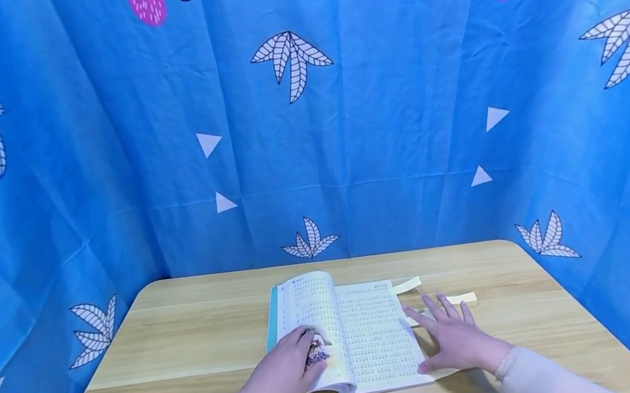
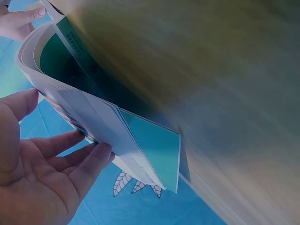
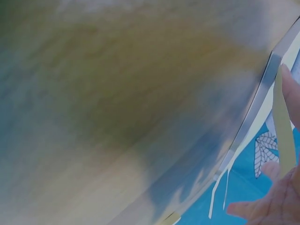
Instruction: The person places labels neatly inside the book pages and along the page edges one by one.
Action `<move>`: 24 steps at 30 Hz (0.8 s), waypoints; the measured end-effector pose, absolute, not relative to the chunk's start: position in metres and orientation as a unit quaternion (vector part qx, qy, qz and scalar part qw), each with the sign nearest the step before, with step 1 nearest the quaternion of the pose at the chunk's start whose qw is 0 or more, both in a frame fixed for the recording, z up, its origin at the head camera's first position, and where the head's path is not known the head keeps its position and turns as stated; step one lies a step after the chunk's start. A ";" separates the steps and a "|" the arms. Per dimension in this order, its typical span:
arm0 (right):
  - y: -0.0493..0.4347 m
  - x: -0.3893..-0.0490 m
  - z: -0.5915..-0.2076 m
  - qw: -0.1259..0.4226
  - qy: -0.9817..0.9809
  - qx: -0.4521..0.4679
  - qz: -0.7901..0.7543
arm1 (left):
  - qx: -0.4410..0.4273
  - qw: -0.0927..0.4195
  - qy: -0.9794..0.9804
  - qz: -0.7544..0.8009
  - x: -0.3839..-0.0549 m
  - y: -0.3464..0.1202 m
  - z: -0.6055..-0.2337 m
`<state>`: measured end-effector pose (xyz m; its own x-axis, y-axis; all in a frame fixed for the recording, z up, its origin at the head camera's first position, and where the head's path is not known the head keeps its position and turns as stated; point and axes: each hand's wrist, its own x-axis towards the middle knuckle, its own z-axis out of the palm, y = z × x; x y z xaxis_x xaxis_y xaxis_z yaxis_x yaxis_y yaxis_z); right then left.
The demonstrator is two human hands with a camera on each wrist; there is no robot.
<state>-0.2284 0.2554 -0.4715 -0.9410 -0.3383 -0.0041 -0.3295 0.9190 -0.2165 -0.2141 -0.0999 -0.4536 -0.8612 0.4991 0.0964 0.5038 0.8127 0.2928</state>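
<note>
Overhead, the left hand (image 1: 285,375) curls round the lifted left pages of the book (image 1: 369,333) mid-table (image 1: 189,342); the right hand (image 1: 454,336) lies flat on its right edge. Left wrist: fingers (image 2: 91,161) under the pages. Right wrist: fingertips straight beside paper strips (image 3: 283,124).

I see my left hand (image 1: 284,372) palm down, fingers curled loosely forward. My right hand (image 1: 454,336) lies flat, fingers straight and spread. Both forearms angle inward, sleeves at wrists.
</note>
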 end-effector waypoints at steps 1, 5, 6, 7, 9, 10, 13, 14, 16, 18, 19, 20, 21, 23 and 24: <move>0.256 -0.228 -0.472 0.019 0.979 -0.170 -0.107 | -0.263 0.007 -0.952 -0.155 -0.214 -0.100 -0.454; 0.258 -0.229 -0.474 0.015 0.980 -0.169 -0.106 | -0.261 0.004 -0.953 -0.154 -0.213 -0.099 -0.453; 0.258 -0.229 -0.474 0.016 0.980 -0.169 -0.106 | -0.261 0.004 -0.953 -0.154 -0.213 -0.099 -0.453; 0.258 -0.229 -0.474 0.016 0.980 -0.170 -0.105 | -0.261 0.004 -0.953 -0.155 -0.213 -0.099 -0.453; 0.258 -0.229 -0.475 0.019 0.980 -0.168 -0.105 | -0.261 0.004 -0.953 -0.155 -0.213 -0.099 -0.453; 0.258 -0.229 -0.475 0.020 0.980 -0.168 -0.105 | -0.261 0.004 -0.953 -0.155 -0.213 -0.099 -0.453; 0.258 -0.228 -0.475 0.025 0.979 -0.167 -0.112 | -0.261 0.004 -0.953 -0.156 -0.214 -0.098 -0.454; 0.258 -0.228 -0.474 0.028 0.979 -0.166 -0.116 | -0.261 0.005 -0.953 -0.156 -0.214 -0.098 -0.454; 0.258 -0.228 -0.474 0.032 0.978 -0.167 -0.124 | -0.262 0.006 -0.952 -0.155 -0.214 -0.098 -0.454; 0.258 -0.228 -0.474 0.034 0.977 -0.167 -0.129 | -0.264 0.008 -0.952 -0.154 -0.215 -0.098 -0.454; 0.258 -0.228 -0.474 0.035 0.976 -0.168 -0.131 | -0.265 0.009 -0.952 -0.154 -0.215 -0.098 -0.454; 0.258 -0.227 -0.473 0.035 0.976 -0.169 -0.131 | -0.266 0.010 -0.952 -0.154 -0.215 -0.098 -0.454; 0.258 -0.228 -0.473 0.034 0.976 -0.169 -0.131 | -0.268 0.011 -0.951 -0.154 -0.215 -0.098 -0.454; 0.258 -0.228 -0.472 0.028 0.976 -0.170 -0.130 | -0.269 0.012 -0.950 -0.155 -0.215 -0.098 -0.454; 0.258 -0.228 -0.471 0.026 0.977 -0.171 -0.129 | -0.270 0.013 -0.950 -0.155 -0.216 -0.098 -0.454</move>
<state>-0.2278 0.2581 -0.4713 -0.9404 -0.3400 -0.0060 -0.3268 0.9085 -0.2606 -0.2156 -0.0975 -0.4537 -0.8536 0.5095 0.1081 0.5174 0.8058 0.2881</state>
